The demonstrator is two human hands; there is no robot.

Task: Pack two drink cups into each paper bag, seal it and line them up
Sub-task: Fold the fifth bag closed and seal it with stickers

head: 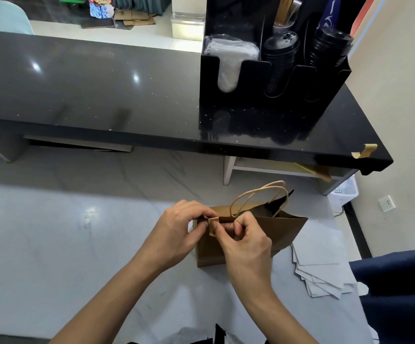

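Bare forearms reach in from the bottom edge, and both hands meet at the top of a brown paper bag (285,232) standing on the pale marble table (52,244). Going from the left: the left hand (179,229) has its fingers curled over the bag's folded mouth, thumb and fingertips pinching the near corner of the rim. Between the two hands sits a small strip of tan tape (213,225), wrapped over the fold. The right hand (247,240) is curled too, its fingertips pressing and pinching that strip against the paper. Behind them the twisted paper handles (258,194) arch up, and further right the mouth gapes, not yet closed.

Whether cups are inside I cannot tell. The paper looks stiff enough to stand, yet thin; it would crease or tear under a hard squeeze. If drinks are within, the bag is probably bottom-heavy and should stay upright. The rim fold is the place to pinch for sealing; the handles or the base look safest for carrying.

To the right lies a fan of white paper sheets (320,269). On the dark upper counter stands a black lid organizer (263,112), with another tape scrap (365,150) stuck at the counter's edge.
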